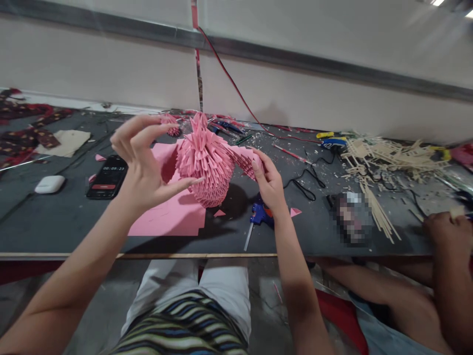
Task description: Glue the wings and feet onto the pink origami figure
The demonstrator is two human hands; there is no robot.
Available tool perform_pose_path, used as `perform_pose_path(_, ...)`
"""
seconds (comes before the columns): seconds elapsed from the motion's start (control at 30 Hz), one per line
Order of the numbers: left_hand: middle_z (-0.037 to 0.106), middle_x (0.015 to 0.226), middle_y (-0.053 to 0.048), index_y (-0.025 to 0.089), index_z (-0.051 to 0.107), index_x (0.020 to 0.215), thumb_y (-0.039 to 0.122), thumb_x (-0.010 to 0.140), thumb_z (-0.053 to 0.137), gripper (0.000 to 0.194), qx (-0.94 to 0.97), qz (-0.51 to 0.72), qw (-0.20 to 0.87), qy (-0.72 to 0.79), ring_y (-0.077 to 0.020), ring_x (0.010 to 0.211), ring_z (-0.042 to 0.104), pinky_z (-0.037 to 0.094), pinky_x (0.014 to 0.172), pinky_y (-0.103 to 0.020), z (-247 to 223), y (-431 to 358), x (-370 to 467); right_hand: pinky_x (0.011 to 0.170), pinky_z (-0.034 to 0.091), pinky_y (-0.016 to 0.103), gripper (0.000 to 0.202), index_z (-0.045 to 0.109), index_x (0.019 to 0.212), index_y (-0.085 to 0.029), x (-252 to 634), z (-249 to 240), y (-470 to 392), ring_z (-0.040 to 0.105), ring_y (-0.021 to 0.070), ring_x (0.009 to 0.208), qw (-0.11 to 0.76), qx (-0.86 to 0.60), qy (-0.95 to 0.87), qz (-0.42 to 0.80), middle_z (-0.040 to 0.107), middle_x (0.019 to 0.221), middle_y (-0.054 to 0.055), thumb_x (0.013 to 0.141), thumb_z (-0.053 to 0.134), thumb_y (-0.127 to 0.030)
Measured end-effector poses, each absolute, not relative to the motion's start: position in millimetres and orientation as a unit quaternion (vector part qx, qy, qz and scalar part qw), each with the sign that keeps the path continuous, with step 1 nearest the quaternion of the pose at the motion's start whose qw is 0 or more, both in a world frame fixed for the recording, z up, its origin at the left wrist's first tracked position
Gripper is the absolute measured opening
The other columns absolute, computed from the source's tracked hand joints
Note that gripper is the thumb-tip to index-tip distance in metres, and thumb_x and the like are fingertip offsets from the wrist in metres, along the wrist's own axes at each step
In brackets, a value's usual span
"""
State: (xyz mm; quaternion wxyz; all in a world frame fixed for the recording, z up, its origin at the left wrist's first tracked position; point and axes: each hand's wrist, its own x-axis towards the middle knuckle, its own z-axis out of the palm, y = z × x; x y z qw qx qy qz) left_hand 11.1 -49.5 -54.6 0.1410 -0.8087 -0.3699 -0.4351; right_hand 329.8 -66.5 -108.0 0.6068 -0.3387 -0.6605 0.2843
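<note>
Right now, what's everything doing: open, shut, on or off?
Left hand: open wide.
Right hand: pinching the pink folded-paper strip.
Pink folded-paper model: spiky tuft pointing up.
Phone: lit up, reading 00:09:23.
White earbud case: shut.
Blue glue gun: lying down; on or off, can't tell.
Pink paper sheet: lying flat.
Thin wooden sticks: loose, fanned out.

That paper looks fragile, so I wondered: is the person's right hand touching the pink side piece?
Touching: the head view shows the right hand pinching the pink side piece, thumb lying on its near face.

The phone (106, 176) shows 00:09:23 on its screen.
</note>
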Motion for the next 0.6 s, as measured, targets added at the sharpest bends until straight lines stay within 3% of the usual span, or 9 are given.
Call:
perform_pose_path(0.1, 0.041, 0.134, -0.016, 0.026, 0.030, 0.146, 0.074, 0.066, 0.078, 0.105, -0.787, -0.483, 0.133, -0.361, -0.0358, 0.129, 0.044, 0.039, 0.109, -0.060, -88.0, -55.6, 5.0, 0.092, 0.053, 0.064, 0.073, 0.061, 0.138, -0.018, 289.3, -117.2, -38.6, 0.027, 0.0432, 0.150, 0.574, -0.334, -0.692, 0.285, 0.056, 0.146, -0.012, 0.104, 0.011, -0.057)
perform_pose_path(0.27, 0.040, 0.125, -0.010, 0.030, 0.034, 0.136, 0.046, 0.062, 0.091, 0.094, -0.756, -0.553, 0.092, -0.337, -0.0284, 0.115, 0.054, 0.055, 0.093, -0.049, -140.1, -70.0, 7.1, 0.121, 0.038, 0.059, 0.052, 0.057, 0.137, -0.040, 298.8, -119.9, -37.3, 0.041, 0.0332, 0.148, 0.562, -0.407, -0.691, 0.203, 0.057, 0.149, -0.008, 0.091, 0.061, -0.063)
perform_pose_path(0.4, 0.042, 0.118, -0.007, 0.030, 0.034, 0.129, 0.040, 0.063, 0.091, 0.088, -0.760, -0.538, 0.094, -0.352, -0.0265, 0.108, 0.056, 0.056, 0.088, -0.046, -160.4, -78.0, 14.0, 0.120, 0.040, 0.061, 0.046, 0.056, 0.135, -0.042, 294.5, -118.6, -45.3, 0.055, 0.0291, 0.135, 0.574, -0.419, -0.683, 0.167, 0.063, 0.138, 0.000, 0.093, 0.062, -0.058)
perform_pose_path(0.6, 0.049, 0.101, -0.005, 0.023, 0.039, 0.117, 0.051, 0.075, 0.084, 0.067, -0.753, -0.542, 0.119, -0.355, -0.0229, 0.094, 0.056, 0.049, 0.081, -0.039, -180.1, -75.1, 23.7, 0.107, 0.054, 0.049, 0.050, 0.054, 0.140, -0.028, 288.4, -110.3, -50.3, 0.063, 0.0246, 0.121, 0.573, -0.426, -0.689, 0.126, 0.062, 0.133, 0.010, 0.095, 0.063, -0.049)
